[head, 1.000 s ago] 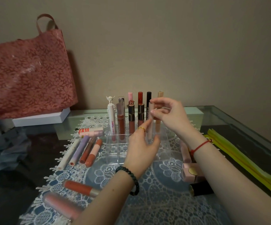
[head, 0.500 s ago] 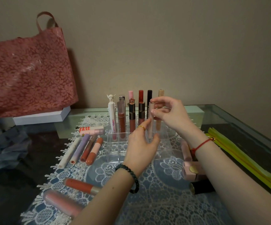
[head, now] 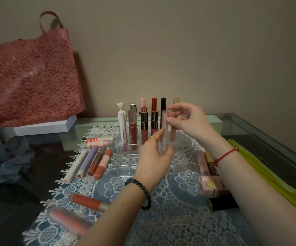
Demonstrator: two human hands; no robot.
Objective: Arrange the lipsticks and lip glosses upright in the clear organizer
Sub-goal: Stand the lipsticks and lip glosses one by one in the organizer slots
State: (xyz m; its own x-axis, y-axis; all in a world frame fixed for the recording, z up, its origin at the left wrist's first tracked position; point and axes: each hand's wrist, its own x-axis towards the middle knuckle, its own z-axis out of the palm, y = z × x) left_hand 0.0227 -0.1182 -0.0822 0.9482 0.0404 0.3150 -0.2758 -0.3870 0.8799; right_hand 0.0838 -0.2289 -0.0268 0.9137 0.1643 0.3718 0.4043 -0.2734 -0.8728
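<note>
From the head view, the step in hand looks like seating one more tube in the clear organizer [head: 179, 158], which stands on the lace mat [head: 179, 210] in the middle of the counter [head: 260, 128]. A pale pink lip gloss [head: 164, 132] stands upright with its lower end down in a compartment of the second row, just in front of the back row of tubes already standing.

The right hand [head: 190, 121] is partly closed: thumb and fingertips pinch the cap end of the pale pink lip gloss, the other fingers loosely curled. The left hand [head: 154, 158] is half open at the front of the organizer, thumb and ringed finger on either side of the tube's lower part; whether they press on the tube or only on the organizer wall I cannot tell.

The next move, by my judgement, calls for letting the tube drop straight to the bottom of its cell, then releasing without knocking its neighbours. Plenty is left: four lying tubes [head: 90, 162] sit left of the organizer, two larger coral glosses [head: 88, 203] nearer, and more tubes under the right forearm.
</note>
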